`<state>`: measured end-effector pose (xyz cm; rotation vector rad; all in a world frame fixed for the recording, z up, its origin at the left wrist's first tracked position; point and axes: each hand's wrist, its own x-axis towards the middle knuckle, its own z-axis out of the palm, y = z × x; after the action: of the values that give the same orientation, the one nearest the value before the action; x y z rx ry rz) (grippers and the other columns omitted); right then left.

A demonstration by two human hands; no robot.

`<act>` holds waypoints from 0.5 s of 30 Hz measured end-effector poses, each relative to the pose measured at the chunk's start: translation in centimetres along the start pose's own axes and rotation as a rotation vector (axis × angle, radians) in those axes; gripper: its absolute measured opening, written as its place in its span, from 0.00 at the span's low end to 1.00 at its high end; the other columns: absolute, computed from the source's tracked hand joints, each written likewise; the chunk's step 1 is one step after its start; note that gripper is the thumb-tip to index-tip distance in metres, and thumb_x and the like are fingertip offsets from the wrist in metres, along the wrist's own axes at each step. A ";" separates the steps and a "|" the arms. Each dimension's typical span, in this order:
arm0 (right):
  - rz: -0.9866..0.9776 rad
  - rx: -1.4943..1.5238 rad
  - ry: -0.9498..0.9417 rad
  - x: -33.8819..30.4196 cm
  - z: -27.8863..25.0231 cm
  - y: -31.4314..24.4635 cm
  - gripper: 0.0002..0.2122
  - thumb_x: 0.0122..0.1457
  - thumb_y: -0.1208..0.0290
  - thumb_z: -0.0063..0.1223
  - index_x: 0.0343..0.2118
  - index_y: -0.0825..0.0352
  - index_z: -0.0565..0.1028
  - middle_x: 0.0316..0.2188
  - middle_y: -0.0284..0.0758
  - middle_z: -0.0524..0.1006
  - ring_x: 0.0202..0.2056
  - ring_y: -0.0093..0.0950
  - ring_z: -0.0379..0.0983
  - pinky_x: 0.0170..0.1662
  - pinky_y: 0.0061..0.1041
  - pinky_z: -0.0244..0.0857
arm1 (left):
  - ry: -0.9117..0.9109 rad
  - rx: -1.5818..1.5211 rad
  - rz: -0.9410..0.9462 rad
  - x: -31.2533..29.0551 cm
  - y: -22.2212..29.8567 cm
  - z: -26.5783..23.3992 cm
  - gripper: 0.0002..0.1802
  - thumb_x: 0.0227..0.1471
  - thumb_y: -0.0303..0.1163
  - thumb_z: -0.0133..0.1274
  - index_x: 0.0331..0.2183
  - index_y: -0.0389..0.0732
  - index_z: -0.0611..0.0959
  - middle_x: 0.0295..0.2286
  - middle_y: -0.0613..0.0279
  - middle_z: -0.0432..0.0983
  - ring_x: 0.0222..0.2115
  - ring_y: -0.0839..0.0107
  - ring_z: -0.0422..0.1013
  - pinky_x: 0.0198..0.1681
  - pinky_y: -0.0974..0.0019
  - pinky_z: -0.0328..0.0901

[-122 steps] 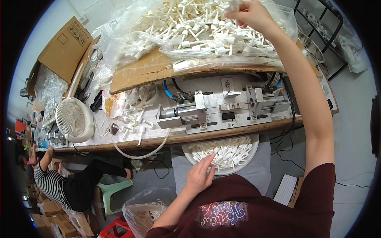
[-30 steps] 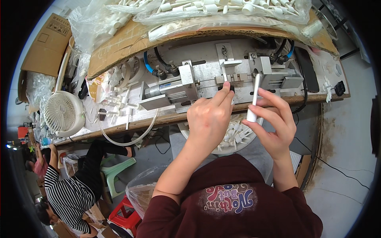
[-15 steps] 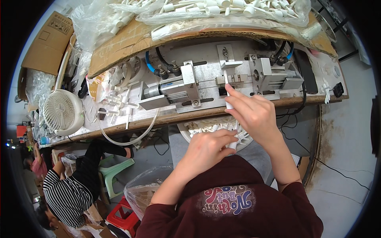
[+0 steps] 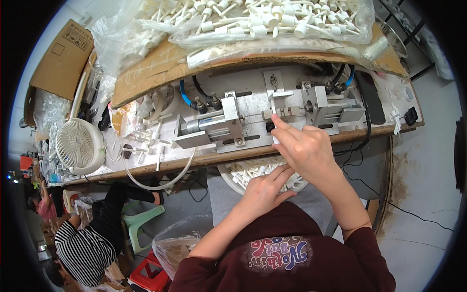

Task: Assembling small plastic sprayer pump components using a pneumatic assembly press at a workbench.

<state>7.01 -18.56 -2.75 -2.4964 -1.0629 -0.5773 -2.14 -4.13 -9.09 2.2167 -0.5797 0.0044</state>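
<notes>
My right hand (image 4: pixel 306 148) pinches a white capped plastic stick (image 4: pixel 273 106) at the middle of the metal clamping fixture (image 4: pixel 254 127). The stick's upper end reaches the small bracket at the back, and its lower part shows white under my fingers. My left hand (image 4: pixel 265 190) is just below and left of the right one, fingers stretched and thumb apart, with nothing visible in it. Under it, a round white basin (image 4: pixel 228 181) on my lap holds many similar white pieces (image 4: pixel 253 170), partly covered by my hands.
A heap of white capped sticks (image 4: pixel 272 17) lies in clear plastic on cardboard (image 4: pixel 146 78) behind the fixture. Left on the bench are a white fan (image 4: pixel 80 146), loose white parts (image 4: pixel 151 138) and a hose. A phone (image 4: pixel 370 97) lies right. A person in stripes (image 4: pixel 87 248) bends at lower left.
The white capped piece in my left hand is gone from it, and its fingers have straightened. My right hand still pinches its stick at the fixture. The view has shifted slightly.
</notes>
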 end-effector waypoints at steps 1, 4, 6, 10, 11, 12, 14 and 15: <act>0.006 -0.013 -0.044 0.3 -0.7 -0.1 0.06 0.48 0.72 0.59 0.25 0.65 0.74 0.41 0.39 0.82 0.17 0.29 0.72 0.24 0.25 0.66 | -0.001 0.004 0.017 -0.2 -0.2 0.1 0.31 0.46 0.41 0.67 0.51 0.40 0.78 0.36 0.58 0.77 0.25 0.65 0.78 0.26 0.63 0.72; 0.029 0.227 -0.053 2.4 -3.0 0.9 0.08 0.49 0.69 0.63 0.29 0.64 0.76 0.35 0.36 0.82 0.23 0.31 0.76 0.27 0.28 0.69 | 0.013 0.030 0.041 -0.6 0.0 -0.6 0.34 0.47 0.40 0.66 0.55 0.42 0.75 0.36 0.58 0.77 0.25 0.66 0.77 0.26 0.63 0.71; 0.048 0.234 0.095 4.8 -4.4 1.5 0.09 0.50 0.68 0.64 0.33 0.63 0.78 0.32 0.34 0.81 0.28 0.33 0.78 0.31 0.30 0.71 | 0.008 0.024 0.028 -1.4 -0.5 -0.5 0.36 0.49 0.38 0.64 0.59 0.45 0.72 0.34 0.61 0.77 0.25 0.67 0.77 0.26 0.64 0.71; -0.081 -0.095 0.324 11.2 -7.1 4.4 0.11 0.51 0.75 0.62 0.39 0.63 0.79 0.35 0.33 0.81 0.34 0.33 0.78 0.37 0.30 0.72 | -0.017 0.023 -0.002 -2.4 -0.4 -0.5 0.36 0.49 0.37 0.64 0.59 0.48 0.72 0.32 0.63 0.78 0.24 0.67 0.76 0.25 0.64 0.71; -0.119 -0.215 0.322 12.6 -7.4 5.3 0.14 0.51 0.78 0.62 0.42 0.62 0.79 0.37 0.32 0.80 0.36 0.31 0.77 0.39 0.30 0.71 | -0.020 0.021 -0.001 -2.6 -0.3 -0.4 0.36 0.49 0.37 0.64 0.59 0.48 0.72 0.32 0.63 0.78 0.24 0.68 0.76 0.25 0.64 0.71; -0.199 -0.269 0.305 14.3 -7.2 6.5 0.12 0.51 0.75 0.63 0.39 0.65 0.79 0.33 0.34 0.80 0.32 0.30 0.77 0.37 0.30 0.71 | -0.022 0.024 0.007 -2.7 -0.2 -0.3 0.36 0.49 0.37 0.64 0.59 0.48 0.72 0.32 0.63 0.78 0.24 0.67 0.76 0.25 0.64 0.71; -0.266 -0.337 0.193 17.4 -6.1 8.0 0.11 0.50 0.72 0.65 0.37 0.67 0.79 0.31 0.36 0.79 0.30 0.29 0.75 0.35 0.31 0.70 | -0.020 0.035 0.013 -3.0 -0.1 -0.2 0.36 0.49 0.36 0.64 0.59 0.48 0.72 0.31 0.63 0.78 0.23 0.67 0.76 0.25 0.64 0.70; -0.250 -0.360 0.097 18.6 -5.6 8.5 0.11 0.50 0.72 0.64 0.37 0.67 0.79 0.32 0.36 0.79 0.31 0.29 0.75 0.36 0.32 0.70 | -0.040 0.034 0.012 -3.2 0.0 -0.3 0.36 0.50 0.36 0.63 0.60 0.48 0.71 0.33 0.62 0.78 0.24 0.65 0.76 0.26 0.63 0.71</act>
<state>23.79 -15.79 9.88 -2.6134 -1.3453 -1.0337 -4.92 -2.64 -9.53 2.2509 -0.6191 -0.0239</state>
